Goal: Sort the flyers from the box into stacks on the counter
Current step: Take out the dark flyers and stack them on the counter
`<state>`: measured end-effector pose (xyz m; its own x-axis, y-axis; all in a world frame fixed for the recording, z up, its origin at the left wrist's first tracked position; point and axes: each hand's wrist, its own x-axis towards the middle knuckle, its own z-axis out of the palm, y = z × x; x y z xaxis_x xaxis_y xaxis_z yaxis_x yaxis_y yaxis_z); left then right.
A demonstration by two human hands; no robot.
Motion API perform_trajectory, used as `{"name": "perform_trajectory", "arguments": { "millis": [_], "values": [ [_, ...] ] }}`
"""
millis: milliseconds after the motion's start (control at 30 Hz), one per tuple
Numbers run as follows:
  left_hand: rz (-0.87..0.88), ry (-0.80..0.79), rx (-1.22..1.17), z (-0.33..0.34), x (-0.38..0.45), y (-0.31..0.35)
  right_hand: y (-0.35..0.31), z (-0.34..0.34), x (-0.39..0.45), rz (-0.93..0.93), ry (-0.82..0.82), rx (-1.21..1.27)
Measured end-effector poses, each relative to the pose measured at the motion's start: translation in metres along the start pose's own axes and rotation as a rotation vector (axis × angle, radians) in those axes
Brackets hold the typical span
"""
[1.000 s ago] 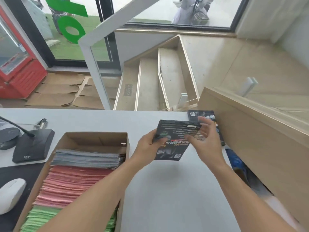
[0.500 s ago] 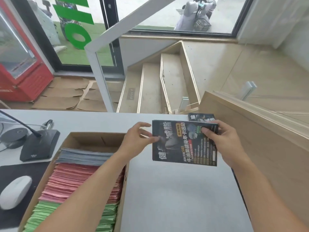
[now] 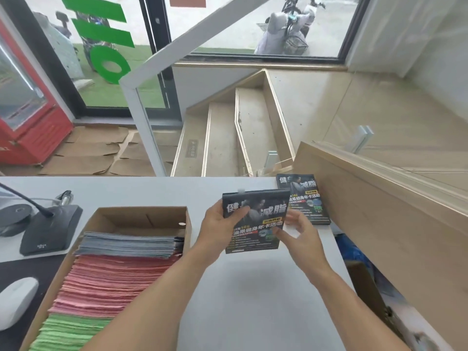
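Observation:
A bundle of dark flyers (image 3: 258, 229) hangs above the white counter (image 3: 248, 300), printed side up. My left hand (image 3: 222, 224) grips its left edge, thumb on top. My right hand (image 3: 296, 229) holds its right edge from below, fingers curled at the lower corner. A stack of the same dark flyers (image 3: 306, 201) lies on the counter at the far right, beside the wooden wall. The cardboard box (image 3: 141, 216) at the left holds grey flyers (image 3: 129, 245), pink flyers (image 3: 111, 282) and green flyers (image 3: 65, 330) in rows.
A black microphone base (image 3: 50, 229) and a white mouse (image 3: 15, 300) lie left of the box. A wooden partition (image 3: 379, 219) bounds the counter on the right. Stairs (image 3: 228, 138) drop beyond the counter's far edge.
The bundle was turned printed side up and now sits lower, held by both hands again. My left hand, free half a second ago, has closed on its left edge.

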<state>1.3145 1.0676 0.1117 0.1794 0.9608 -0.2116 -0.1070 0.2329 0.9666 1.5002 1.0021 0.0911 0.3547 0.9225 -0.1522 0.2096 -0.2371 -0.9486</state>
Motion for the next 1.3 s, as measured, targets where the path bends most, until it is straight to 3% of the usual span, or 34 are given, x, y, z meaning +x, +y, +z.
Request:
{"name": "perform_trajectory", "arguments": {
  "millis": [133,333,567,800,1033,1300],
  "values": [
    [0.024,-0.094,0.055,0.013,-0.004,-0.015,-0.005,0.005,0.004,-0.079,0.022,0.141],
    [-0.001,-0.123,0.093,0.017,-0.013,-0.038,0.030,0.005,-0.001,-0.031,-0.007,0.148],
    [-0.100,0.117,0.212,0.022,-0.025,-0.075,0.054,0.012,0.000,-0.017,-0.051,0.039],
    [-0.211,0.160,0.289,0.057,0.032,-0.056,0.038,-0.009,0.054,0.174,0.065,0.062],
    [-0.369,-0.016,0.276,0.124,0.118,-0.043,0.027,-0.050,0.144,0.219,0.327,-0.247],
    [-0.401,-0.097,0.376,0.149,0.156,-0.067,0.046,-0.060,0.183,0.267,0.336,-0.474]
  ]
}}
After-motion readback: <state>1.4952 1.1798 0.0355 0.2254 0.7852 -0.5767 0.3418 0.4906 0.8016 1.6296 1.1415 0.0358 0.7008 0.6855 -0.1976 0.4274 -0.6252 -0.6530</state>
